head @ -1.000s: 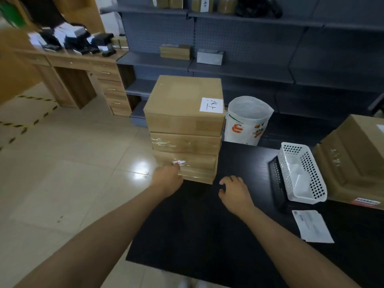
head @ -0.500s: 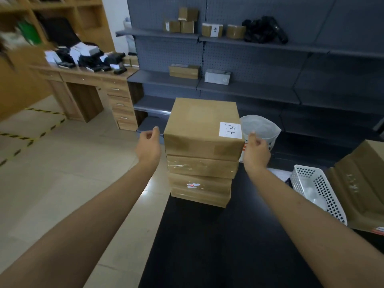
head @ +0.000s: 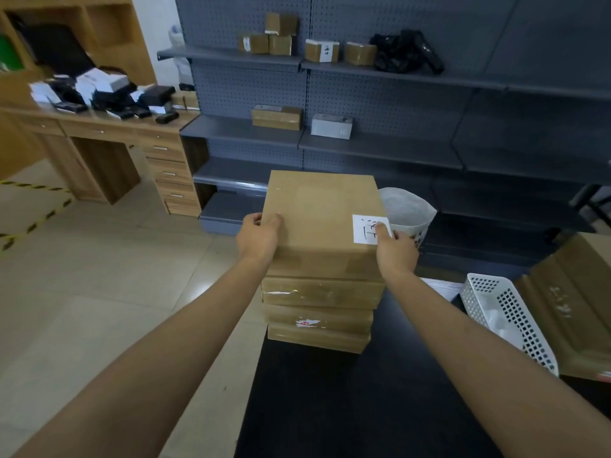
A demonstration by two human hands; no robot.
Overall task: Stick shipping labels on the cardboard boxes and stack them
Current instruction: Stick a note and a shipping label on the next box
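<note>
A stack of several flat cardboard boxes stands at the far left corner of the black table (head: 330,408). The top box (head: 317,223) carries a white label (head: 365,231) with handwriting near its right edge. My left hand (head: 259,238) grips the top box's left edge, thumb on top. My right hand (head: 395,251) holds the right edge, its thumb pressing on the label. A lower box (head: 319,320) shows a torn red and white sticker on its front.
A white perforated basket (head: 506,320) lies right of the stack, with a large cardboard box (head: 575,305) beyond it. A white bag (head: 408,209) stands behind the stack. Grey shelves (head: 380,147) hold small boxes. A wooden desk (head: 99,140) is at the left.
My hands rose from the table and the stack's bottom to the sides of the top box, then closed on its edges. My view tilted upward.
</note>
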